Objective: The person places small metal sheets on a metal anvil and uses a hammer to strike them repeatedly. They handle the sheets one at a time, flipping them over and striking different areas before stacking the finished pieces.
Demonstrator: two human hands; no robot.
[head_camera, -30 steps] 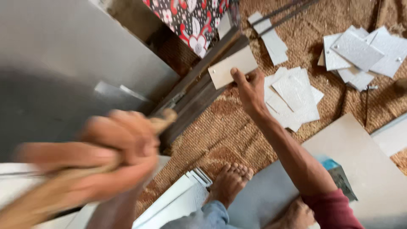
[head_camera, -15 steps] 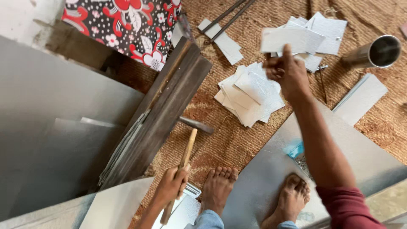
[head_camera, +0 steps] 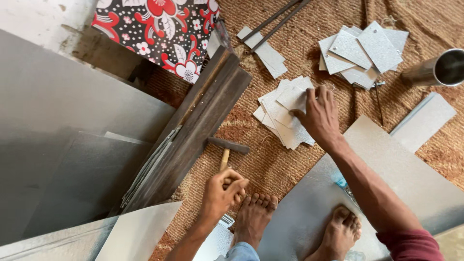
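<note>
— Wooden handle first: the left hand (head_camera: 223, 187) is wrapped tight round the lower end of the hammer (head_camera: 226, 153), fingers fully curled, with the dark metal head lying on the woven mat (head_camera: 309, 29) just beside the long dark wooden block (head_camera: 203, 121).

— And the other hand?

— The right hand (head_camera: 319, 113) is spread flat, fingers loosely bent, pressing on the nearer stack of cut sheet-metal pieces (head_camera: 282, 116). I can't tell whether the thumb has pinched a piece or only rests on top.

— What worries you?

— Edges. Those pieces look thin and raw-cut, and the palm bears straight down on them; a slide across the pile could nick the fingers. The stack is fanned out, so picking one piece may drag its neighbours onto the mat.

— The feet?

— Bare. The left foot (head_camera: 252, 217) sits right by the gripping hand, touching or nearly so, and the right foot (head_camera: 340, 232) stands on a large metal sheet (head_camera: 396, 169). A loose swing or a dropped hammer would land close to the toes, and the sheet's edge runs beside them.

— Anything further out?

— A second pile of metal pieces (head_camera: 360, 48), thin rods (head_camera: 275, 19) and a metal cup (head_camera: 442, 67) lie well apart. Thin strips (head_camera: 150, 169) wedged along the block could catch a wrist.
</note>
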